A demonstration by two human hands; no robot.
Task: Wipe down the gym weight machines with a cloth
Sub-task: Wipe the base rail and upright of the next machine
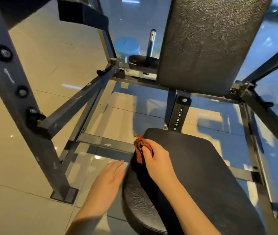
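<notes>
- While the right hand (155, 160) pinches a bunched reddish cloth (140, 150) at the far left edge of the seat (202, 167), the job looks to be at its seat-wiping step.
- The cloth lies against the pad's rim there, with fingers and thumb curled round it.
- The left hand (109, 177) is flat, fingers straight and close together, just beside the seat's left edge above the floor; whether it touches the pad I cannot tell.
- No streaks or damp marks show on the seat, so how much of it is wiped cannot be told.
- The backrest (207, 44) and grey frame (70, 114) give no sign either way; I judge both probably left to do, as pale scuffs mark the frame's left upright.
- Only 1 machine is in view; others cannot be judged.
</notes>
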